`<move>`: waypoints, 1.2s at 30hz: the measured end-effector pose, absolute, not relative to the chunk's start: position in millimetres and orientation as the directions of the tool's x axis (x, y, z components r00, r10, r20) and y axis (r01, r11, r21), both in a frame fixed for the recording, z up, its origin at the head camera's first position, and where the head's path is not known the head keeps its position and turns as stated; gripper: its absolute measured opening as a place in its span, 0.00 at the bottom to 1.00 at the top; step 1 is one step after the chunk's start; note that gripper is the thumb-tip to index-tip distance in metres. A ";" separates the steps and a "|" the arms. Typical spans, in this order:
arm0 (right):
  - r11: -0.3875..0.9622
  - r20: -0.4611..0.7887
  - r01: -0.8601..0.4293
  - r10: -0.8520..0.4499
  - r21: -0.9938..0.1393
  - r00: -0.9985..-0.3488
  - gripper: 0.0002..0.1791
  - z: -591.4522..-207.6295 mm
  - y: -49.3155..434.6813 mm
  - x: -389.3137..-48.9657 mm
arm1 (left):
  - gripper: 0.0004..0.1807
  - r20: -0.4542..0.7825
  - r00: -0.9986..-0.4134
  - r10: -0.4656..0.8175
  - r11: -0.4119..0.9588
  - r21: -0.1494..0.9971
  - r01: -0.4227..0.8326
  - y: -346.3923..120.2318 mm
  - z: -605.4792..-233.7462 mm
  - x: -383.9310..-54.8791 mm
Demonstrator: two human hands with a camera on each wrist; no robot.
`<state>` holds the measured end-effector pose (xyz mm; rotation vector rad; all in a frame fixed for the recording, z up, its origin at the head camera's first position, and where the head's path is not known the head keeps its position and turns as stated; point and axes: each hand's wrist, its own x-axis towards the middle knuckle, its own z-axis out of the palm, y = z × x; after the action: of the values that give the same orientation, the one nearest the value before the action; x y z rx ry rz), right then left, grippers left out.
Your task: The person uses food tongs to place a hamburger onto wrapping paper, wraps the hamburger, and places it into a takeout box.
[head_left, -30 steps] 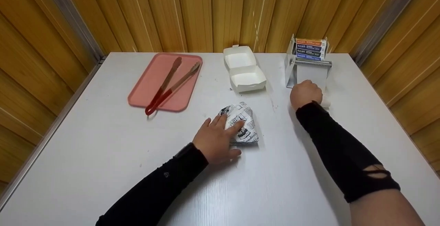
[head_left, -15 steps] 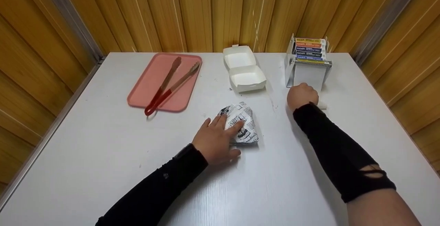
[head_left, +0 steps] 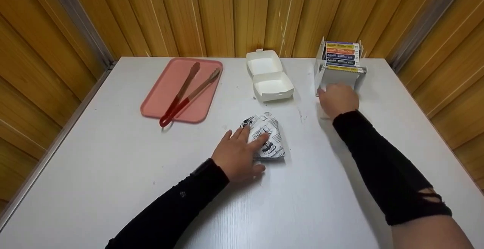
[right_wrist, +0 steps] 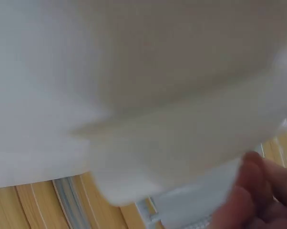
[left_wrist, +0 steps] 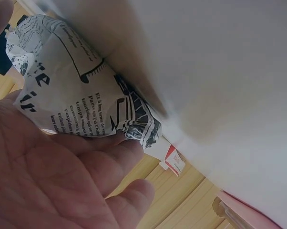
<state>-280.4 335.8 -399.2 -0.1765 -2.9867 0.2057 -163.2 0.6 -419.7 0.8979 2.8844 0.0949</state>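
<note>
Now a tray (head_left: 160,94) holds tongs (head_left: 183,88); the left hand (head_left: 237,157), fingers spread, touches a wrapped bundle (head_left: 271,145); the right hand (head_left: 338,100) pinches paper (head_left: 339,77).

L hand (left_wrist: 67,174) seen palm-on, w/ fingers laid against paper-wrapped bundle (left_wrist: 74,81); blk text & drawings printed on it. White tabletop (left_wrist: 224,71) shown at upper R. Beyond, white carton (left_wrist: 158,149) w/ red mark, pink tray (left_wrist: 246,211) (edge only), tongs (left_wrist: 222,210) (tip) & wood-panel wall (left_wrist: 179,198) partly seen.

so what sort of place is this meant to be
Most likely a takeaway food-packing station, real or staged. On the white table are a packet in printed paper, an open white carton, and tongs on a pink tray.
</note>
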 end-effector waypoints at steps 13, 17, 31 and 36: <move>0.992 0.321 0.074 0.103 -0.101 -0.942 0.19 -373.4 368.1 -313.3 | 0.51 -0.108 -0.822 0.559 0.829 0.113 0.548 -0.6 -423.0 -163.0; 0.995 0.373 0.062 0.087 -0.080 -0.924 0.17 -376.1 366.1 -316.3 | 0.50 -0.109 -0.821 0.561 0.827 0.116 0.550 0.2 -423.5 -162.9; 0.983 0.404 0.081 0.142 -0.165 -0.904 0.21 -372.9 366.7 -319.8 | 0.50 -0.120 -0.827 0.549 0.835 0.128 0.535 -0.1 -422.9 -161.8; 0.925 0.459 0.100 0.273 -0.367 -0.845 0.22 -365.6 365.6 -318.1 | 0.50 -0.125 -0.828 0.546 0.837 0.127 0.533 1.7 -420.9 -162.2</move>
<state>-318.1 365.6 -365.6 -0.2668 -2.5619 0.4518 -162.2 1.7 -420.9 0.8455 2.8596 0.1301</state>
